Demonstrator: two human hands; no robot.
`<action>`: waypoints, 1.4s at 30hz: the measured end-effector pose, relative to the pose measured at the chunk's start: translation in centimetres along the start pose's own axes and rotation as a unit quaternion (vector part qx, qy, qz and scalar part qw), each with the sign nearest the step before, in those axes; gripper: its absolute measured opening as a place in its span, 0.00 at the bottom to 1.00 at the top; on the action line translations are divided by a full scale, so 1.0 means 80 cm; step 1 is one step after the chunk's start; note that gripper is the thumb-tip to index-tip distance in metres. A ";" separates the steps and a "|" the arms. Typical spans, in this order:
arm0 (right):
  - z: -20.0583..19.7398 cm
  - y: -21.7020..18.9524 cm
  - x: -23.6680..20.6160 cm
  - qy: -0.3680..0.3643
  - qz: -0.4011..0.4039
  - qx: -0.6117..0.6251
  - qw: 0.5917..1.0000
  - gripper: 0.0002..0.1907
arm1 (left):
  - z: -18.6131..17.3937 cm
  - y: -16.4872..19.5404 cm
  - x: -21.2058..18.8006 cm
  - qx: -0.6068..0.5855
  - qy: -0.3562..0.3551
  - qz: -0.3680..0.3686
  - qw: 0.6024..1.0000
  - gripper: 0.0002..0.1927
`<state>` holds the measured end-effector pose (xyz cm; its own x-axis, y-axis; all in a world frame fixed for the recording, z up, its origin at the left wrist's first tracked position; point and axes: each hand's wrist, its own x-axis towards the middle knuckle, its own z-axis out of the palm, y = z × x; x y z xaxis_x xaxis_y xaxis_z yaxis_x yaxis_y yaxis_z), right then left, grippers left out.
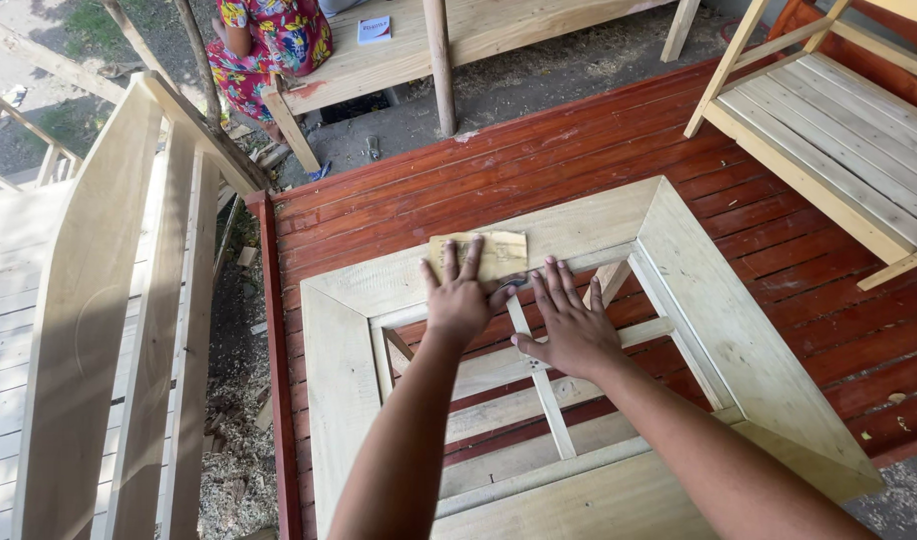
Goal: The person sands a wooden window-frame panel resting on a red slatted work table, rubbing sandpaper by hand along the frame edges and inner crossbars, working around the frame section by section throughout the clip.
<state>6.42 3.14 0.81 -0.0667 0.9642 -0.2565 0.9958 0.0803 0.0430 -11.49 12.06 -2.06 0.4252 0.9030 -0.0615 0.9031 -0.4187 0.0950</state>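
- Left hand point(457, 298) lies flat, fingers spread, pressing a sheet of sandpaper point(481, 254) onto the frame's far rail.
- Right hand point(571, 322) rests open just beside it, gripping nothing.
- The pale wooden frame point(724, 330) sits on red decking point(539, 165).

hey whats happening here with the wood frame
A person presses a sheet of sandpaper flat on the far rail of an unfinished wooden frame that lies on a red plank deck. The left hand lies on the sheet, fingers spread; the right hand rests beside it at the rail's inner edge. Another person in a floral garment sits on a wooden platform beyond.
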 end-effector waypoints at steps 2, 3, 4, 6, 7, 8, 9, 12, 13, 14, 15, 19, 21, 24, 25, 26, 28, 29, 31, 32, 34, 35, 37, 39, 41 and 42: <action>0.000 0.002 0.000 0.009 -0.003 0.009 1.000 0.56 | -0.003 0.004 0.000 -0.035 0.026 0.015 0.999 0.30; 0.000 0.001 -0.001 0.010 -0.010 0.013 1.000 0.57 | -0.005 -0.007 -0.009 -0.037 0.021 0.007 0.999 0.30; 0.000 0.001 -0.001 -0.003 -0.011 0.013 1.000 0.57 | -0.008 -0.029 -0.023 -0.035 0.017 -0.001 0.999 0.29; 0.000 0.001 -0.002 -0.022 -0.005 0.019 1.000 0.57 | -0.018 -0.085 -0.051 -0.031 0.030 -0.001 0.999 0.29; -0.001 0.001 -0.002 -0.003 -0.014 0.027 1.000 0.57 | -0.020 -0.105 -0.063 -0.034 0.043 0.005 0.998 0.29; -0.001 0.000 -0.003 0.015 -0.022 0.034 0.999 0.57 | -0.020 -0.118 -0.071 -0.023 0.037 -0.003 0.999 0.30; -0.001 0.000 -0.003 0.035 -0.029 0.039 0.998 0.57 | -0.021 -0.125 -0.074 -0.013 0.033 -0.010 0.999 0.30; -0.002 -0.003 -0.003 -0.004 -0.012 0.014 1.000 0.59 | -0.017 -0.091 -0.053 -0.009 0.017 -0.013 1.000 0.31; -0.001 -0.004 -0.003 -0.010 -0.010 0.012 1.000 0.59 | -0.016 -0.066 -0.039 -0.014 0.012 -0.008 1.000 0.31; 0.000 -0.004 -0.003 -0.017 -0.006 0.009 1.000 0.59 | -0.016 -0.040 -0.025 -0.012 0.012 -0.009 1.000 0.32; 0.001 -0.003 -0.003 -0.026 -0.002 0.008 1.000 0.60 | -0.017 -0.015 -0.012 -0.010 0.010 -0.009 1.000 0.33; 0.004 0.030 0.001 0.013 0.001 0.032 0.999 0.53 | -0.023 0.027 0.007 -0.013 -0.021 -0.001 1.000 0.34; 0.003 0.070 0.001 0.028 0.061 -0.002 0.998 0.46 | -0.027 0.005 -0.006 -0.011 -0.026 -0.001 1.000 0.34; 0.005 0.124 -0.011 0.056 0.098 -0.104 0.988 0.44 | -0.028 -0.052 -0.039 0.007 -0.007 -0.012 1.000 0.34; 0.007 0.130 -0.011 0.051 0.103 -0.094 0.989 0.45 | -0.029 -0.064 -0.046 0.024 0.002 -0.016 1.000 0.34; 0.009 0.132 -0.013 0.045 0.108 -0.086 0.989 0.46 | -0.028 -0.071 -0.049 0.021 -0.021 -0.024 0.999 0.34; 0.008 0.127 -0.013 0.035 0.112 -0.081 0.990 0.47 | -0.028 -0.059 -0.043 0.023 -0.063 -0.051 0.996 0.33; 0.007 0.123 -0.014 0.025 0.115 -0.083 0.990 0.48 | -0.028 -0.043 -0.034 -0.001 -0.049 -0.037 0.998 0.33; 0.003 0.119 -0.017 0.009 0.121 -0.077 0.990 0.49 | -0.027 0.007 -0.008 -0.031 -0.049 -0.020 0.998 0.32; 0.002 0.118 -0.018 0.003 0.121 -0.068 0.990 0.50 | -0.027 0.035 0.008 -0.038 -0.063 -0.020 0.997 0.31; 0.003 0.121 -0.020 0.006 0.124 -0.051 0.991 0.50 | -0.025 0.074 0.029 -0.052 -0.043 -0.007 0.998 0.31; 0.006 0.123 -0.021 0.014 0.125 -0.042 0.991 0.50 | -0.024 0.081 0.032 -0.057 -0.034 -0.001 0.998 0.30; 0.012 0.131 -0.017 0.055 0.115 -0.042 0.991 0.49 | -0.024 0.064 0.025 -0.059 -0.020 0.019 0.998 0.30; 0.020 0.134 -0.016 0.108 0.096 -0.051 0.988 0.47 | -0.021 0.015 -0.006 -0.051 -0.012 0.023 0.998 0.29; 0.023 0.135 -0.013 0.130 0.113 -0.010 0.985 0.49 | -0.023 -0.046 -0.040 -0.038 -0.002 -0.003 0.999 0.29; 0.024 0.131 -0.012 0.139 0.118 0.014 0.983 0.50 | -0.023 -0.067 -0.054 -0.031 -0.007 -0.027 0.999 0.28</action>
<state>17.03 2.56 -0.34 0.1564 0.9872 0.0309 0.9866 -0.1576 0.0420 -18.29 10.62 -0.44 0.3779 0.9222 -0.0823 0.9192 -0.3631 0.1526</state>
